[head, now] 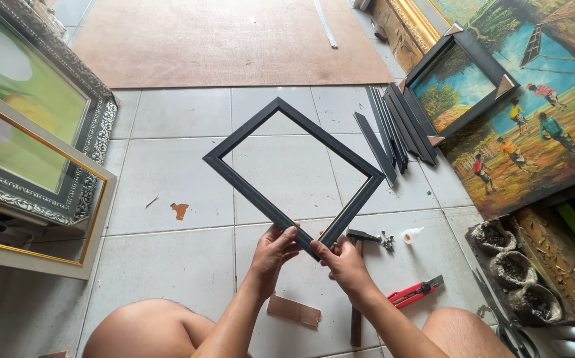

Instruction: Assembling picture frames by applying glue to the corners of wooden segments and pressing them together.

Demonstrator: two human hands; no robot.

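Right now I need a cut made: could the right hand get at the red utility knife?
Probably yes: the red utility knife lies on open tile just beside the right hand, though that hand holds the black frame.

Both forearms extended forward between bare knees; left hand (273, 250) and right hand (342, 260) raised side by side, fingers (290, 236) curled, pinching shut.

A single head-worn camera looks steeply down from above the seated person's knees onto the tiled floor (168, 192). It sits close, the hands (311, 255) low at centre, facing forward toward a board (221, 40) at top.
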